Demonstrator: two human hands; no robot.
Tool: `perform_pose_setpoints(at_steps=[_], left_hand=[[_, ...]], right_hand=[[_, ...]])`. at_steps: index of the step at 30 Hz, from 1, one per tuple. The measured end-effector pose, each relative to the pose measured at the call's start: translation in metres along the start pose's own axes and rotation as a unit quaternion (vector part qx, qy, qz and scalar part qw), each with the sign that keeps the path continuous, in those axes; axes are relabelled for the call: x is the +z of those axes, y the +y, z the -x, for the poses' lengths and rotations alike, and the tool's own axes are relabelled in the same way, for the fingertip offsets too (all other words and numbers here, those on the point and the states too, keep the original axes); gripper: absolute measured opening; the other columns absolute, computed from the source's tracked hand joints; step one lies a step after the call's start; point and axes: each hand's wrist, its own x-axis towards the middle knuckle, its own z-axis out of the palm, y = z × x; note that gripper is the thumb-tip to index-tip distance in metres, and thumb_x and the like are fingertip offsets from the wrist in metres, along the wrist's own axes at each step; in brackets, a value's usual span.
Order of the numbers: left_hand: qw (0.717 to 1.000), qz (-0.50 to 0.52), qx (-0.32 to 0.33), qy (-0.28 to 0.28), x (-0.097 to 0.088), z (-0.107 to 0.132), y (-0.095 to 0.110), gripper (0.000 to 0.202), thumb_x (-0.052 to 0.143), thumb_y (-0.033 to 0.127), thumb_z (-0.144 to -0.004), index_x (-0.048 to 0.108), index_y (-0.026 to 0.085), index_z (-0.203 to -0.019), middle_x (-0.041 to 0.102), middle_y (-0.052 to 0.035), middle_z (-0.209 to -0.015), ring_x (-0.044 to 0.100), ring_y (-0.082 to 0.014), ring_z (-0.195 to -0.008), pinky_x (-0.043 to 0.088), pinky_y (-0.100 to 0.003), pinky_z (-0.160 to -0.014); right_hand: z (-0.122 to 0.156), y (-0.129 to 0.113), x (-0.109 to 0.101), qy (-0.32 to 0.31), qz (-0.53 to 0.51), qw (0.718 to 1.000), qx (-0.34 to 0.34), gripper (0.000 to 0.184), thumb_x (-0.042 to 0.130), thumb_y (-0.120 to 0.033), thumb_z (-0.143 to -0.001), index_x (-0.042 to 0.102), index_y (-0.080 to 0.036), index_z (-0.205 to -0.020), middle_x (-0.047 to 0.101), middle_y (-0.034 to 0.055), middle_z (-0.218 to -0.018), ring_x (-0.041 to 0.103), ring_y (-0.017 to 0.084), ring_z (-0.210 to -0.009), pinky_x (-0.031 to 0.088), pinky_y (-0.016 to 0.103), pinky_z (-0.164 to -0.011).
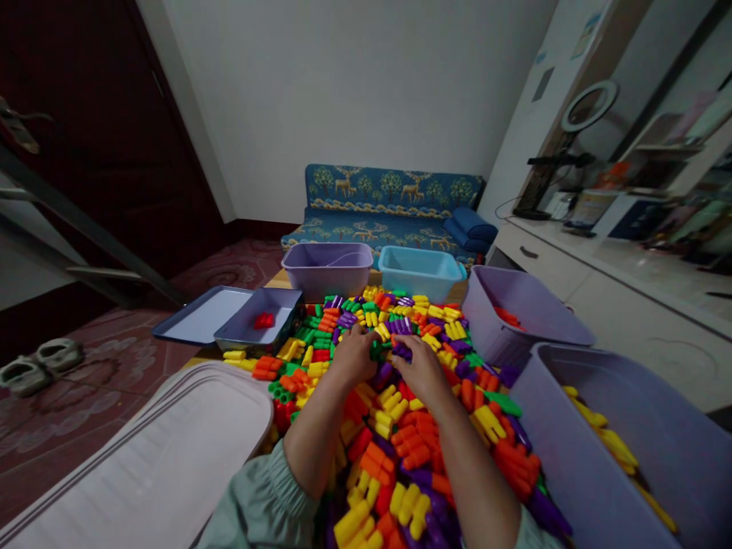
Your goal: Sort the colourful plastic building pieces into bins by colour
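Note:
A thick heap of plastic building blocks [415, 438] in red, orange, yellow, green and purple lies in front of me. Near its middle, my left hand [355, 356] has its fingers curled around a dark green block [376, 351]. Close beside it on the right, my right hand [420, 366] pinches a purple block [402, 351] with thumb and fingers. The two hands are a short gap apart, low over the pile. My fingers partly cover both blocks, so their full shapes are hidden.
Purple bins [327, 255] and a light blue bin [420, 263] stand behind the heap. At right, one bin [531, 305] holds red blocks, another [646, 396] yellow. An open tin [280, 297] with red blocks and stacked pale lids [171, 450] are at left.

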Motion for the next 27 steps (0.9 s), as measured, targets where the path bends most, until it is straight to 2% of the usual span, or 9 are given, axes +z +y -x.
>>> perform_pose_setpoints(at_steps=[5,9,13,16,18,20,21,25,27], left_hand=[[1.0,-0.001,0.021,0.0,-0.002,0.003,-0.006,0.036,0.064,0.025,-0.071,0.072,0.026,-0.106,0.06,-0.0104,-0.106,0.058,-0.0282,-0.101,0.044,-0.037,-0.091],[0.999,-0.025,0.024,-0.02,-0.008,0.009,-0.002,0.04,0.06,0.034,-0.078,0.068,0.029,-0.116,0.061,-0.0111,-0.101,0.06,-0.0292,-0.097,0.046,-0.039,-0.088],[0.999,-0.037,0.018,-0.023,-0.007,0.012,0.001,0.041,0.054,0.029,-0.082,0.066,0.03,-0.121,0.062,-0.0119,-0.101,0.063,-0.0277,-0.093,0.049,-0.038,-0.081],[1.0,0.018,0.004,0.0,-0.004,0.009,-0.002,0.035,0.062,0.03,-0.076,0.072,0.025,-0.109,0.064,-0.0103,-0.097,0.064,-0.0256,-0.087,0.049,-0.035,-0.078],[0.993,0.106,-0.015,0.04,-0.002,0.005,-0.004,0.03,0.067,0.029,-0.072,0.074,0.022,-0.1,0.067,-0.0079,-0.094,0.064,-0.0241,-0.087,0.049,-0.033,-0.08],[0.967,0.242,-0.051,0.067,-0.001,0.002,-0.005,0.028,0.07,0.03,-0.07,0.073,0.018,-0.096,0.069,-0.0056,-0.088,0.064,-0.022,-0.085,0.049,-0.031,-0.078],[0.942,0.322,-0.074,0.064,-0.001,0.0,-0.005,0.03,0.072,0.032,-0.069,0.072,0.017,-0.096,0.069,-0.0048,-0.086,0.064,-0.0206,-0.081,0.05,-0.029,-0.074],[0.809,0.577,-0.112,-0.01,-0.001,0.0,0.001,0.052,0.081,0.046,-0.059,0.069,0.014,-0.099,0.066,-0.0018,-0.075,0.061,-0.0152,-0.066,0.051,-0.026,-0.059],[0.773,0.626,-0.1,-0.026,-0.003,0.001,0.004,0.058,0.083,0.049,-0.056,0.069,0.014,-0.099,0.065,-0.0015,-0.074,0.061,-0.0138,-0.066,0.053,-0.026,-0.06]], right_hand=[[0.003,-0.004,0.001,-0.021,0.019,1.0,-0.007,0.041,0.06,-0.014,-0.077,0.064,-0.015,-0.118,0.067,0.0104,-0.118,0.057,0.026,-0.112,0.042,0.04,-0.103],[0.005,-0.008,0.001,-0.028,0.033,0.999,-0.009,0.041,0.06,-0.014,-0.077,0.065,-0.015,-0.117,0.068,0.01,-0.117,0.058,0.027,-0.112,0.043,0.042,-0.102],[0.006,-0.008,0.004,-0.025,0.04,0.999,-0.025,0.04,0.06,-0.014,-0.076,0.066,-0.015,-0.116,0.068,0.0098,-0.116,0.058,0.026,-0.111,0.044,0.041,-0.102],[0.006,-0.007,0.004,-0.027,0.031,0.999,-0.036,0.039,0.06,-0.014,-0.076,0.067,-0.015,-0.115,0.069,0.0103,-0.114,0.059,0.026,-0.11,0.044,0.042,-0.101],[0.005,-0.008,0.004,-0.02,0.01,0.999,-0.028,0.039,0.059,-0.014,-0.076,0.067,-0.014,-0.114,0.069,0.0111,-0.115,0.06,0.026,-0.11,0.044,0.042,-0.101],[0.004,-0.01,0.003,-0.009,-0.034,0.999,-0.01,0.04,0.058,-0.015,-0.078,0.065,-0.014,-0.117,0.068,0.0116,-0.118,0.061,0.026,-0.111,0.045,0.042,-0.101],[0.004,-0.01,0.003,-0.003,-0.061,0.998,0.0,0.041,0.057,-0.017,-0.078,0.064,-0.015,-0.119,0.067,0.0115,-0.119,0.061,0.025,-0.111,0.045,0.041,-0.101],[0.004,-0.014,0.0,0.011,-0.152,0.988,0.012,0.042,0.057,-0.023,-0.081,0.062,-0.019,-0.122,0.068,0.0091,-0.118,0.064,0.024,-0.107,0.048,0.04,-0.096],[0.004,-0.016,-0.001,0.008,-0.193,0.981,0.015,0.041,0.056,-0.026,-0.082,0.062,-0.021,-0.123,0.069,0.0081,-0.115,0.066,0.022,-0.1,0.051,0.037,-0.09]])
